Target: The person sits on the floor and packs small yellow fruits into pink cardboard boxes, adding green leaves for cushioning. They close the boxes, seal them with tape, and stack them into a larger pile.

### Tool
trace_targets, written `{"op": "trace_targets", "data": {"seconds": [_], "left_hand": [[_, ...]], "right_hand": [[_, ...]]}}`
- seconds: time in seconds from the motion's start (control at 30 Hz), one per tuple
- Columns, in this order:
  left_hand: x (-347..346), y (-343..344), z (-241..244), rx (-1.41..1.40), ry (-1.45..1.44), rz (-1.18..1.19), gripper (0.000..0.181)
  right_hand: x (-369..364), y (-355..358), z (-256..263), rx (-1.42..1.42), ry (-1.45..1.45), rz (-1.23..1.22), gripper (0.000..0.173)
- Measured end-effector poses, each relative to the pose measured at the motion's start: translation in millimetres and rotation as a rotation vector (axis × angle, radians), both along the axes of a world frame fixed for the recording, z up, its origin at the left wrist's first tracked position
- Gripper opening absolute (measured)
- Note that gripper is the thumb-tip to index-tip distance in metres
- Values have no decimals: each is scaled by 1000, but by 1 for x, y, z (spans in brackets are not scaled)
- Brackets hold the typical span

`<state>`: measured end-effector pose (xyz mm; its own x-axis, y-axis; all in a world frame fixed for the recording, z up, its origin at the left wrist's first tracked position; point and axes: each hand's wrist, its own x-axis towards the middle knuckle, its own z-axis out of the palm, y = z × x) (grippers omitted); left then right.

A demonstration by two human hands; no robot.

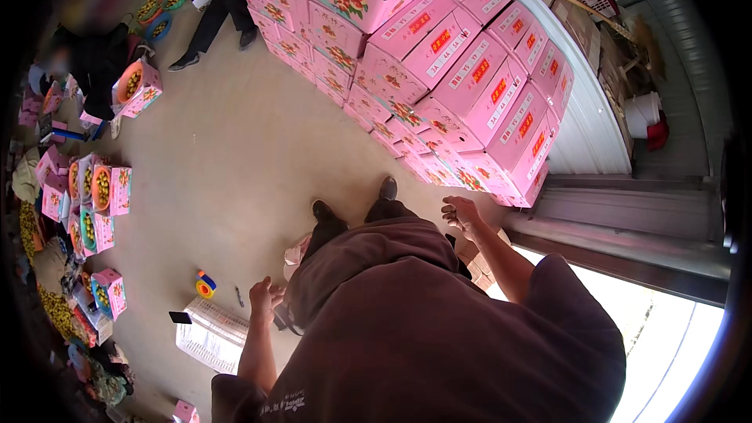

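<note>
My left hand (264,301) hangs beside my hip with its fingers loosely bent and apart, holding nothing. Nearest to it are a pen (239,296) on the floor and an upturned-looking white plastic basket (202,349). A dark phone (180,318) lies at the basket's edge, and a yellow roll of tape with a blue and orange dispenser (204,285) is on the floor beyond. My right hand (462,215) hangs on the other side, fingers loosely curled around nothing. In front of it rises a tall stack of pink cardboard cartons (470,88) with printed red fruit.
Along the left, people sit among pink cartons (121,191) holding basins of green-brown fruit (102,188). Another person's legs (214,23) reach toward the stack. A metal door frame (617,264) is at my right, with a white bucket (642,114) and a broom (646,50) past the white panel.
</note>
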<state>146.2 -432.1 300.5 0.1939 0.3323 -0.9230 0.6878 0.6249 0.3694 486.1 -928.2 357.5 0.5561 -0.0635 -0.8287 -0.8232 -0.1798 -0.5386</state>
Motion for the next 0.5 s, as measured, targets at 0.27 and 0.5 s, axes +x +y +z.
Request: {"op": "trace_targets", "data": {"seconds": [0.27, 0.5], "left_hand": [[-104, -36, -27, 157, -58, -112, 33], [-198, -106, -90, 507, 75, -632, 48]], "right_hand": [[105, 86, -27, -18, -130, 378, 30], [143, 145, -64, -144, -142, 753, 29]]}}
